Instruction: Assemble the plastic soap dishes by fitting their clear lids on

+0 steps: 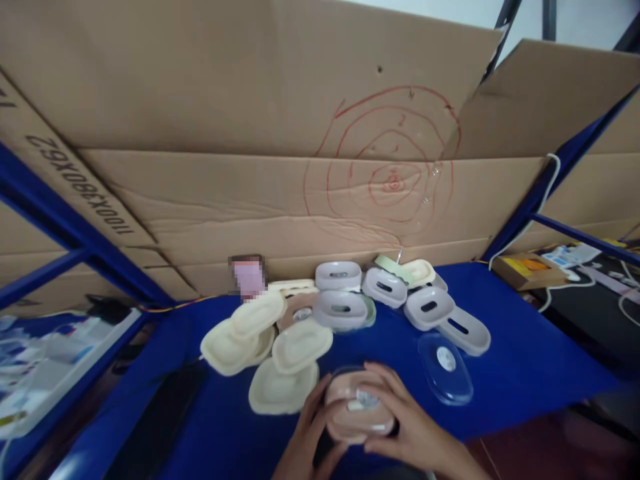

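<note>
Pink soap box [360, 408]; cream lids [280, 340]; blue table [525, 360]; red-ringed cardboard [200, 193].

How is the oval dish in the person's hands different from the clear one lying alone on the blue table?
The pink dish is opaque and pinkish; the clear lid is see-through, with the blue table showing through it. The pink dish is held between the left hand and right hand; the clear lid lies flat, untouched. The pink dish looks deeper, the clear lid shallower. Both are rounded ovals with a small round sticker in the middle.
</note>
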A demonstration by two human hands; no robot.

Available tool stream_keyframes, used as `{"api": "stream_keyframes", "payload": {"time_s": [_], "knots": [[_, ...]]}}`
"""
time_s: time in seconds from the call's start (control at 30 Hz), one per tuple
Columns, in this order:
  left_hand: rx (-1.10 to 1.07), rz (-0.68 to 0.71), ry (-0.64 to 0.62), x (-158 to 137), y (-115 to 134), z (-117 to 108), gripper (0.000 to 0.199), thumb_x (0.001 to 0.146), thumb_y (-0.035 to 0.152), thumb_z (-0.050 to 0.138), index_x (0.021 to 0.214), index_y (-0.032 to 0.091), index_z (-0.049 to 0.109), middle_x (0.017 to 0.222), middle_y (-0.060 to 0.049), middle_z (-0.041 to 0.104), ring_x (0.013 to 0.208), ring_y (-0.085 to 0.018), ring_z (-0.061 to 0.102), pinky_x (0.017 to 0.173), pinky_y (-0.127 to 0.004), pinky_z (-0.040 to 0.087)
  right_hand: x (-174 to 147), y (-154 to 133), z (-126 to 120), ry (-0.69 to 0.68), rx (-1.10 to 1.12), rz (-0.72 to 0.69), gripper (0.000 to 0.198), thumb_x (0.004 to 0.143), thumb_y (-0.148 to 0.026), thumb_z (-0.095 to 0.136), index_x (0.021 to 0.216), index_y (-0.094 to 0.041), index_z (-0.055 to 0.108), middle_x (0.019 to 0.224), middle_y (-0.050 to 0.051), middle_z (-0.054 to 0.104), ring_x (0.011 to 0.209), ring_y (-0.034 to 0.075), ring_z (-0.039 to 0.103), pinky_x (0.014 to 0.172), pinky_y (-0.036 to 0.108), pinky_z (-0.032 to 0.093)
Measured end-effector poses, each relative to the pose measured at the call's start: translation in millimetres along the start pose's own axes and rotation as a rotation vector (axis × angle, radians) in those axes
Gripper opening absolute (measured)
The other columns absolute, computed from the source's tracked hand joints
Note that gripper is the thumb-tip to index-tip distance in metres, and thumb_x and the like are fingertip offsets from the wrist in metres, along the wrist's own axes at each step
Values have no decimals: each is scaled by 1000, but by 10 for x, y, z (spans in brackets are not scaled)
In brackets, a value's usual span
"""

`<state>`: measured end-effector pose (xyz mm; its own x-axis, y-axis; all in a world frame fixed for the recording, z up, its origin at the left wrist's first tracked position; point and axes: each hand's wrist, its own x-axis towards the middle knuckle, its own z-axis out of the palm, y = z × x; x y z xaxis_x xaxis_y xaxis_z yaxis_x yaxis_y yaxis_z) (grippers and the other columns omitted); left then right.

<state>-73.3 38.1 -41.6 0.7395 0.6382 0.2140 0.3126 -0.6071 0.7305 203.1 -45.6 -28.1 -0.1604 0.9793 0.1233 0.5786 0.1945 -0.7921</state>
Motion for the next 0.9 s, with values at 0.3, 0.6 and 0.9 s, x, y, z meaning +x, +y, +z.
{"api": "stream_keyframes", "payload": {"time_s": [0.3, 0.6, 0.9], "knots": [[156, 45, 9, 66, 71, -68, 48, 105, 28, 62, 151, 39, 58, 169, -9, 46, 153, -33, 54, 121, -52, 53, 17, -75, -29, 27, -119, -148, 72, 91, -52, 84, 156, -36, 59, 173, 12, 41, 164, 35, 32, 130, 60, 35], [529, 506, -178, 627, 180, -391, 52, 95, 17, 68, 146, 24, 60, 168, -13, 49, 156, -33, 49, 125, -51, 50, -9, -50, -68, 97, -463, -212, 72, 104, -41, 69, 169, -43, 37, 179, 7, 32, 167, 35, 25, 131, 63, 35], [566, 609, 51, 677, -57, -314, 36, 97, 29, 67, 131, 17, 66, 146, -18, 66, 144, -32, 58, 118, -48, 55, 56, 29, -110, 164, -627, -279, 72, 109, -40, 59, 174, -36, 26, 180, 10, 28, 166, 33, 29, 130, 62, 38]]}}
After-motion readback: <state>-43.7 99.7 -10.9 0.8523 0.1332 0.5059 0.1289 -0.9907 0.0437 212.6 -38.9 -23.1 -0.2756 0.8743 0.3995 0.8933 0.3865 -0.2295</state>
